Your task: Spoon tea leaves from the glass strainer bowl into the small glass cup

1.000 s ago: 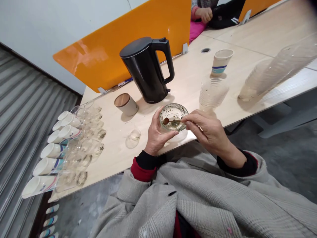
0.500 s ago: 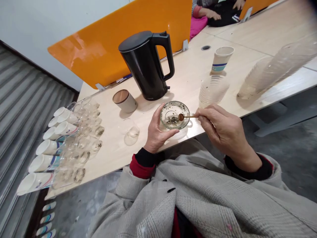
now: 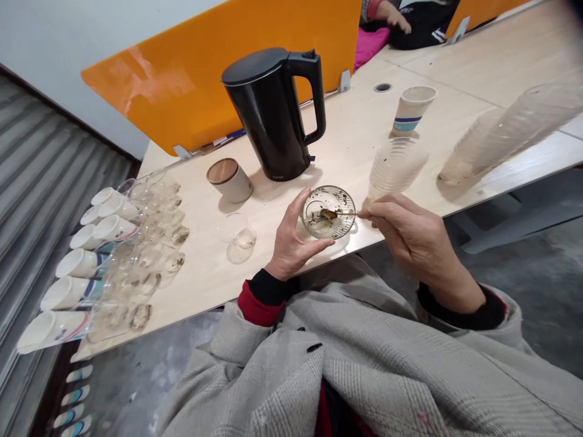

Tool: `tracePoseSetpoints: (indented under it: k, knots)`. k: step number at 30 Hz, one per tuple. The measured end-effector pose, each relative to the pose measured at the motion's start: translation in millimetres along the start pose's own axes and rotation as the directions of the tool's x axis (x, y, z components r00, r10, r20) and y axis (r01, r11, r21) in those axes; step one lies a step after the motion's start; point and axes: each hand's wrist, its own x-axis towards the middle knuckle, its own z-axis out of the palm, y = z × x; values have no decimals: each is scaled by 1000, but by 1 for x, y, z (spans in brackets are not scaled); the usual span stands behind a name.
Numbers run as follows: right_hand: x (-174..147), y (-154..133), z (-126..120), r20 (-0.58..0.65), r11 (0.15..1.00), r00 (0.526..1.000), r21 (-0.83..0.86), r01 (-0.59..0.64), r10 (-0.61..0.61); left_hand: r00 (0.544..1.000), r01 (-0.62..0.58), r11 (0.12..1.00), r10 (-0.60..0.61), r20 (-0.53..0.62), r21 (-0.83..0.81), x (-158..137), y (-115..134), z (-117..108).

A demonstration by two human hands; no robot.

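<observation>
My left hand (image 3: 294, 240) is wrapped round the side of a ribbed clear glass bowl (image 3: 344, 197), thumb at the near rim and fingers at the far left. Dark bits that look like tea leaves (image 3: 325, 213) lie in it and cling to its wall. My right hand (image 3: 407, 237) pinches the thin handle of a small wooden spoon (image 3: 332, 214), whose head is down inside the bowl among the leaves. Left of the bowl stands a clear plastic cup (image 3: 242, 238). A grey canister (image 3: 237, 187) with a brown wooden top is behind that cup.
A black electric kettle (image 3: 273, 121) stands behind the bowl, before an orange divider (image 3: 173, 79). Paper cups (image 3: 77, 264) and clear cups with dark bits (image 3: 146, 282) line the left edge. Right are a paper cup (image 3: 412, 109), clear cups (image 3: 396, 167) and a stack (image 3: 510, 130). Another person's hand (image 3: 395, 15) shows beyond.
The spoon's head has tipped and dug into the leaves, shifting slightly left within the bowl. The view has shifted a little. The other person's hand has moved.
</observation>
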Motion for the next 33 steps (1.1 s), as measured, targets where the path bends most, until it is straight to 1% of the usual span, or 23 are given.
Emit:
tracePoseSetpoints:
  k: [4, 10, 14, 18, 20, 21, 23, 24, 25, 26, 27, 29, 30, 31, 33]
  knots:
    - [-8, 3, 1, 43, 1000, 999, -16, -5, 6, 999, -30, 999, 30, 18, 30, 0, 1, 0]
    - [-16, 11, 10, -8, 996, 997, -50, 77, -77, 999, -48, 998, 48, 18, 36, 0, 2, 1]
    - [-21, 11, 12, -4, 997, 997, -29, 72, -72, 999, -52, 998, 51, 16, 44, 1, 2, 2]
    - [-22, 5, 11, -19, 998, 998, -11, 63, -63, 998, -55, 997, 54, 10, 60, 1, 1, 2]
    - [-23, -1, 14, -48, 1000, 998, 1, 31, -31, 998, -61, 996, 60, 10, 68, 1, 1, 2]
    - [-24, -4, 17, -74, 1000, 997, 18, -4, 6, 998, -62, 995, 61, 12, 75, 1, 1, 2]
    - [-27, -9, 25, -155, 990, 980, 90, -108, 122, 998, -57, 994, 56, 19, 92, 1, 1, 2]
    - [-28, -11, 30, -203, 973, 958, 152, -174, 203, 998, -55, 994, 53, 20, 97, 1, 1, 1]
    - [-29, -11, 36, -247, 942, 923, 233, -240, 296, 998, -54, 994, 52, 19, 99, 1, 1, 1]
    - [-30, -11, 41, -277, 896, 877, 331, -296, 392, 999, -52, 994, 51, 16, 96, 1, 1, 1]
    - [-30, -9, 46, -288, 834, 826, 435, -339, 485, 999, -50, 995, 50, 10, 91, 0, 1, 1]
    - [-27, -3, 53, -268, 690, 720, 614, -384, 640, 999, -46, 996, 46, -3, 80, 0, 2, 1]
    - [-26, 0, 55, -247, 623, 677, 677, -391, 693, 999, -42, 996, 43, -8, 78, 0, 2, 1]
    - [-24, 4, 56, -226, 571, 646, 721, -393, 729, 999, -39, 996, 40, -9, 77, 0, 2, 1]
    - [-21, 11, 54, -207, 516, 611, 765, -386, 764, 999, -31, 997, 32, -9, 72, 0, 3, 1]
